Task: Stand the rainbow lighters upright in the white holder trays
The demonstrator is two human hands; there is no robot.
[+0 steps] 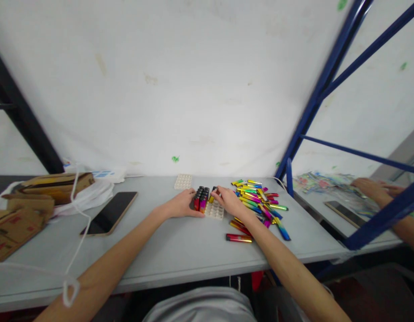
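Note:
Several shiny red and purple lighters (202,200) with black tops stand upright, packed together, in a white tray with rows of holes (214,210). My left hand (185,203) curves round their left side, thumb along the near edge, steadying the group. Over the tray's right part, my right hand (228,200) pinches a gold lighter (212,196) with a dark top, held roughly upright beside the standing ones. Its lower end is hard to make out. To the right of that hand lies a loose heap of metallic lighters (260,201) in gold, red, blue, green and pink.
A second white holed tray (183,181) lies near the wall. On the left are a phone (109,213), torn cardboard boxes (19,221) and a white cord (79,241). A blue metal frame (300,125) rises on the right; beyond it are another person's hands (373,190) and a phone (344,213).

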